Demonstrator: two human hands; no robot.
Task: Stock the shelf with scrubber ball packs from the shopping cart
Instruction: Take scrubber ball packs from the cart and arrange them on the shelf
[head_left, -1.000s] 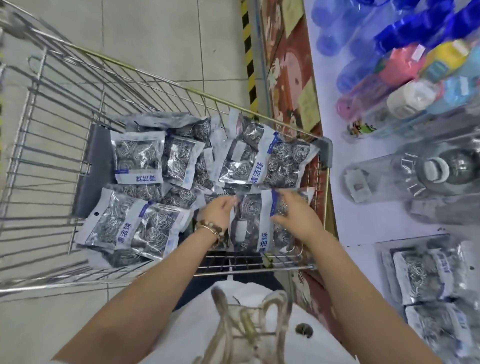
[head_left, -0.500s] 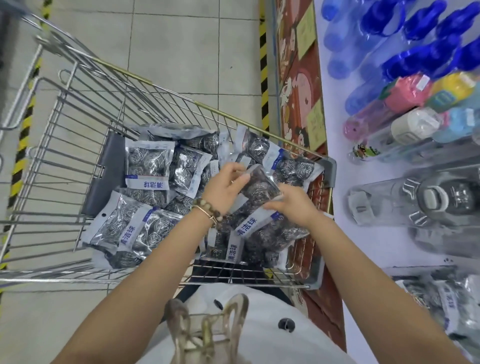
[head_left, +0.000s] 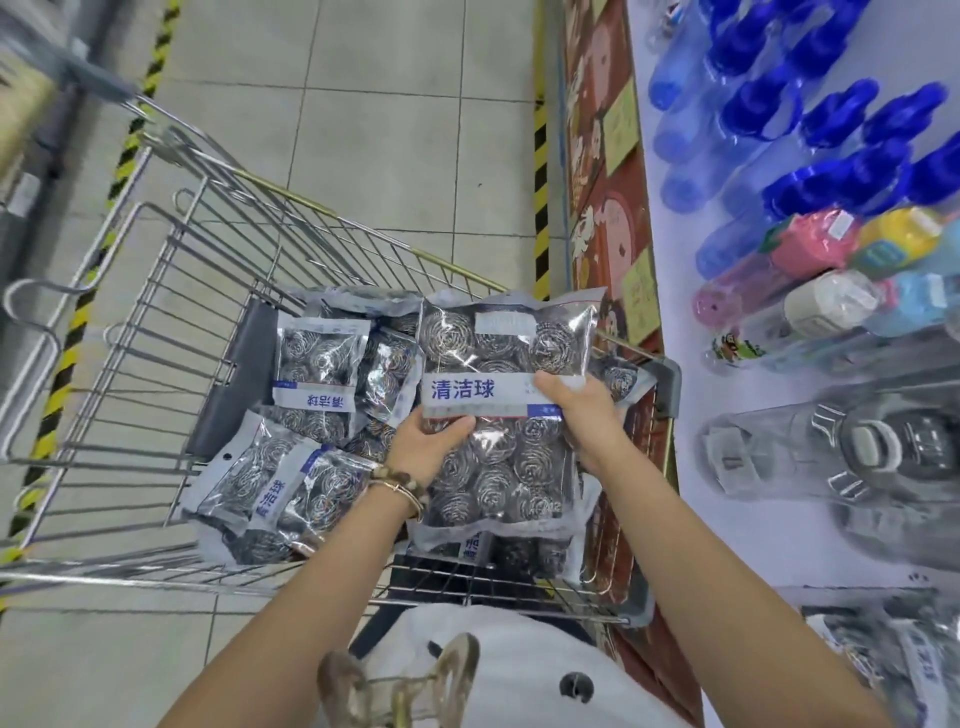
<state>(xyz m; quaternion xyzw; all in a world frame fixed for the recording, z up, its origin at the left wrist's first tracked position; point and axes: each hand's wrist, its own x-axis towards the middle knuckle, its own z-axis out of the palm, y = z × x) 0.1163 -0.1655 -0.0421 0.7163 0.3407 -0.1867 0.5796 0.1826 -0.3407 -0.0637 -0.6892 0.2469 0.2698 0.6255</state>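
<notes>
I hold a stack of clear scrubber ball packs (head_left: 498, 415) above the right side of the wire shopping cart (head_left: 156, 332). My left hand (head_left: 426, 447) grips the stack's left edge, thumb over the white label. My right hand (head_left: 582, 410) grips its right edge, thumb on the top pack. Several more packs (head_left: 317, 364) lie in the cart's basket to the left and under the held ones. The white shelf (head_left: 727, 561) runs along the right, with more scrubber packs (head_left: 883, 665) lying at its near end.
Blue-capped bottles (head_left: 779, 114), coloured bottles (head_left: 810, 244) and clear glass bottles (head_left: 857, 447) lie on the shelf. A red decorated shelf front (head_left: 602, 208) stands beside the cart. Tiled floor with yellow-black tape stretches beyond the cart.
Both hands have lifted a stack of packs from the cart's pile, and the top pack now faces me upright. The view has shifted, bringing the cart lower in frame.
</notes>
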